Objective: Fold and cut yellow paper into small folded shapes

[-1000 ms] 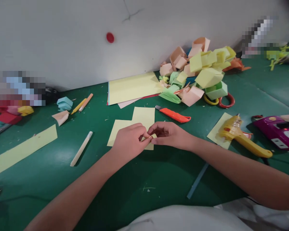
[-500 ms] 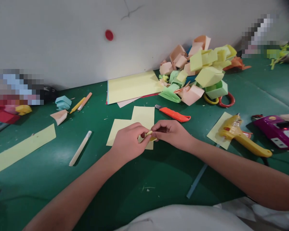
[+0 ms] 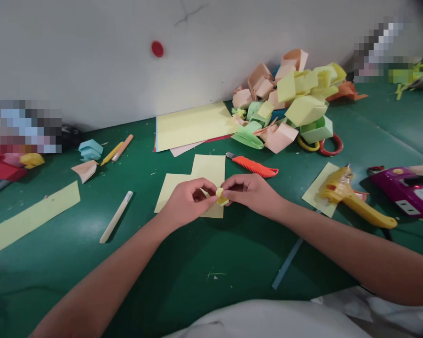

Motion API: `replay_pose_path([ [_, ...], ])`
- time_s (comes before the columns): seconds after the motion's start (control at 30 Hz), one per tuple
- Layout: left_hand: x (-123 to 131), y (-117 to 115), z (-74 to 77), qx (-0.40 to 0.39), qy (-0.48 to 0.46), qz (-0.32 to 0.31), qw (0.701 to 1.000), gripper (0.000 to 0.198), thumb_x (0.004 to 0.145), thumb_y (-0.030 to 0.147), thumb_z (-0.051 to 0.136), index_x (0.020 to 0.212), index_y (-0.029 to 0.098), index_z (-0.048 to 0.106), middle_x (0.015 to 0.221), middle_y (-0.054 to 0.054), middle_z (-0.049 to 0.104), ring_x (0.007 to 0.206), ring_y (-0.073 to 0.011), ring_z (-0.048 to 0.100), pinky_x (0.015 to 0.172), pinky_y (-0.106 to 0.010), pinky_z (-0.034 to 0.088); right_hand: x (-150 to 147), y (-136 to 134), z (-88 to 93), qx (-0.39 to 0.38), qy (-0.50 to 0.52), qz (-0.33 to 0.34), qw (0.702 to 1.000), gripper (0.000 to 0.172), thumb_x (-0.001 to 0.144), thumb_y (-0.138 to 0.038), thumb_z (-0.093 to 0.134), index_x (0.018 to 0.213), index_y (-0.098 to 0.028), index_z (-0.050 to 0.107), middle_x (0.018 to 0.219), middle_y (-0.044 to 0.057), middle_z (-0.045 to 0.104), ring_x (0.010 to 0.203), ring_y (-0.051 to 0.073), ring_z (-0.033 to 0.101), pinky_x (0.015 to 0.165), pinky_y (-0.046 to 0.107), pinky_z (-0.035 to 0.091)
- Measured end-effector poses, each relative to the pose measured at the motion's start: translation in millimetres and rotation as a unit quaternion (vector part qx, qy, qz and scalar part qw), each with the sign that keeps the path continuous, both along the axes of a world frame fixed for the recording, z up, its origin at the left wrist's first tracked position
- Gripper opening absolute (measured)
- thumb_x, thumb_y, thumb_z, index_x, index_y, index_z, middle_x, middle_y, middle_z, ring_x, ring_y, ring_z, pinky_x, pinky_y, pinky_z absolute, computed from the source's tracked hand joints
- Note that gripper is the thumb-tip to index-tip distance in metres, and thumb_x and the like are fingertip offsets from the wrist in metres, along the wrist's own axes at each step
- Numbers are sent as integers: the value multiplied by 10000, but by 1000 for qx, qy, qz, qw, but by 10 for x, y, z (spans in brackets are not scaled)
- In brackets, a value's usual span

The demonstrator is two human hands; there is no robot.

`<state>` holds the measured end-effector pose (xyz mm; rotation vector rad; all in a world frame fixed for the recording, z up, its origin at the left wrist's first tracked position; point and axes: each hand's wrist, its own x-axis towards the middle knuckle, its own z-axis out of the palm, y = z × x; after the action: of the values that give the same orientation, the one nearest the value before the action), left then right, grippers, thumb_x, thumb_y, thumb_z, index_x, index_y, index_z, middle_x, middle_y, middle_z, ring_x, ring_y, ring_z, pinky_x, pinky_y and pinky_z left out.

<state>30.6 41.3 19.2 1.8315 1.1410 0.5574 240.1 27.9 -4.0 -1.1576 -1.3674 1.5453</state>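
Note:
My left hand (image 3: 185,203) and my right hand (image 3: 251,191) meet over the green table, both pinching a small folded yellow paper piece (image 3: 220,196) between their fingertips. Under them lies a cut yellow paper sheet (image 3: 204,174). An orange utility knife (image 3: 255,165) rests just beyond my right hand.
A pile of folded paper shapes (image 3: 289,108) sits against the wall with scissors (image 3: 322,145) at its edge. A yellow glue gun (image 3: 356,199) and a purple tool (image 3: 405,190) lie at right. A yellow paper stack (image 3: 193,126), a white stick (image 3: 117,217), pencils (image 3: 119,149) and a yellow strip (image 3: 31,218) lie at left.
The small yellow piece has come out from between my fingers and shows more, turned up; my left fingers have loosened a little around it. The view shifted slightly.

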Motion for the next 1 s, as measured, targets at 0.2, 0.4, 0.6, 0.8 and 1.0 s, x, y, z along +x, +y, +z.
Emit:
replay_pose_path([
  [0.2, -75, 67, -73, -45, -52, -50, 996, 280, 776, 355, 765, 989, 194, 681, 853, -32, 704, 692, -139, 653, 625, -243, 563, 33, 30, -22, -14, 14, 7, 1000, 232, 714, -387, 826, 822, -192, 760, 822, 35, 748, 752, 189, 709, 773, 359, 606],
  [0.4, -71, 33, -109, 10, -48, -68, 997, 370, 812, 308, 756, 1166, 244, 674, 889, -13, 691, 697, -117, 630, 630, -216, 536, 39, 24, -25, -3, -8, 26, 1000, 195, 722, -348, 817, 829, -193, 765, 813, 22, 742, 745, 171, 678, 743, 326, 567],
  [0.6, -53, -1, -135, 140, -3, -98, 985, 353, 865, 253, 714, 1215, 293, 701, 871, 2, 669, 660, -93, 574, 647, -210, 500, 21, 0, 11, 2, 32, 21, 999, 491, 738, -203, 769, 1204, -229, 616, 864, 0, 726, 799, 168, 679, 770, 329, 554],
  [0.8, -18, -11, -133, 131, 4, -86, 988, 306, 852, 247, 722, 1157, 261, 716, 830, 13, 669, 633, -92, 559, 605, -204, 469, 4, 0, 18, -8, 58, 13, 998, 745, 718, -157, 782, 1386, -236, 463, 904, -1, 715, 848, 176, 682, 828, 359, 560],
  [1.0, 6, -27, -140, 126, -6, -90, 988, 95, 862, 255, 722, 952, 227, 725, 823, 18, 681, 628, -86, 550, 575, -193, 433, 13, 6, -44, -3, 90, 43, 995, 771, 710, -179, 823, 1386, -243, 458, 927, 6, 702, 855, 176, 678, 829, 369, 573],
])
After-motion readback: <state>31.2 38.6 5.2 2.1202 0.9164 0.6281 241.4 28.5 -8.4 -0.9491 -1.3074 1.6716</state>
